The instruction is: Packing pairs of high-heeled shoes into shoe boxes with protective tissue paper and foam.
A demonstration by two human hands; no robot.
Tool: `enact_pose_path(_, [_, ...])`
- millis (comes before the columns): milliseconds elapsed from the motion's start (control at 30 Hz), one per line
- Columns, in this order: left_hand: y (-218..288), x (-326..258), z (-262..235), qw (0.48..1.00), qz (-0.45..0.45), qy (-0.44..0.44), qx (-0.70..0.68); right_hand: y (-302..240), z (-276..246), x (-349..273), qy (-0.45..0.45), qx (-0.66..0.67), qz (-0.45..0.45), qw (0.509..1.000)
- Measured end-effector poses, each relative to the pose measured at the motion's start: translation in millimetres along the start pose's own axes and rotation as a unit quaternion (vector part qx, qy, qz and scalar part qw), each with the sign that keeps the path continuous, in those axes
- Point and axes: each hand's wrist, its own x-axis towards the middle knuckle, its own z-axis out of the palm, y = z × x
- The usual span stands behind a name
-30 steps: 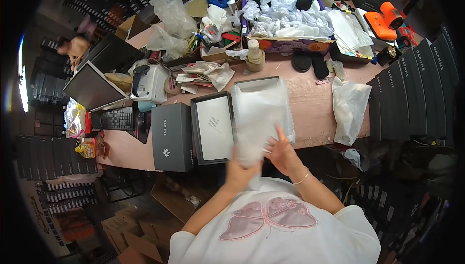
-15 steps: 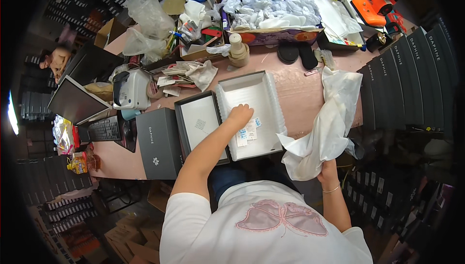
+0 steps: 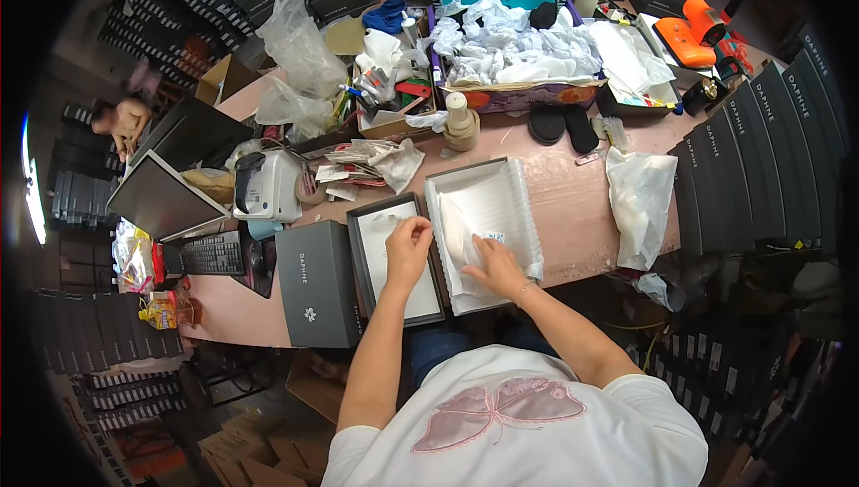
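Observation:
My left hand (image 3: pixel 409 241) is over the shallow dark box lid (image 3: pixel 420 301), its fingers pinched together; what they hold, if anything, is hidden. My right hand (image 3: pixel 497 270) reaches into the open white-lined shoebox (image 3: pixel 514 190) beside the lid. Its fingers are apart and rest against a thin white wrapping (image 3: pixel 455 229) along the box's left side. Next to the right fingertips, part of a white and blue label (image 3: pixel 493 237) shows. At the table's right side lies a crumpled white wrapper (image 3: pixel 641 205), apart from both hands.
A closed dark shoebox (image 3: pixel 315 286) stands left of the lid. Behind are a label printer (image 3: pixel 267 187), a beige bottle (image 3: pixel 461 125), black pads (image 3: pixel 562 127) and a carton of crumpled white paper (image 3: pixel 519 44). Stacked dark boxes (image 3: pixel 747 152) border the right side.
My right hand has let go of the white bundle at the right and moved left into the shoebox. White wrapping now lies in the box. My left hand has moved from the box to the lid.

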Motion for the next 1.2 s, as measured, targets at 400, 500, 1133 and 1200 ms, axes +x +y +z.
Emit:
enact_pose_path(400, [-67, -155, 21, 0.768, -0.538, -0.068, -0.340, 17, 4, 0, -0.246, 0.018, 0.076, 0.966])
enact_pose_path(500, [-95, -162, 50, 0.830, -0.493, -0.036, -0.257, 13, 15, -12, -0.201, -0.005, 0.054, 0.978])
enact_pose_path(1133, [-15, -139, 57, 0.963, 0.225, -0.061, 0.135, 28, -4, -23, -0.177, 0.084, 0.071, 0.978])
enact_pose_path(1200, [-8, -137, 63, 0.949, 0.265, -0.088, 0.143, 23, 15, -27, -0.177, 0.093, 0.065, 0.978])
